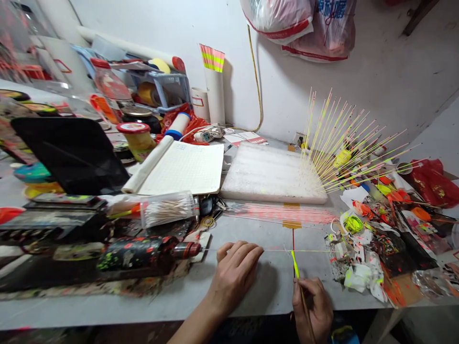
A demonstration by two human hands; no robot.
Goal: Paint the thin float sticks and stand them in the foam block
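My right hand (312, 308) is closed on a thin brush (304, 298) whose tip is coated bright yellow. That tip touches a thin horizontal rod (311, 251) above the grey table (172, 303). My left hand (238, 267) lies over the same rod, fingers together and bent; their undersides are hidden. At its left end the rod meets the red nose of a black, paint-spotted rotary tool (143, 255). Behind my hands, several thin pink rods (254, 212) lie side by side across a brown tape strip (291, 224).
A white foam block (265, 172) holds many upright yellow-pink rods (326, 138) at its right end. Paint-stained scraps (366, 277) crowd the right side. An open notebook (186, 167), cotton swabs (168, 210) and jars (136, 138) stand at the left.
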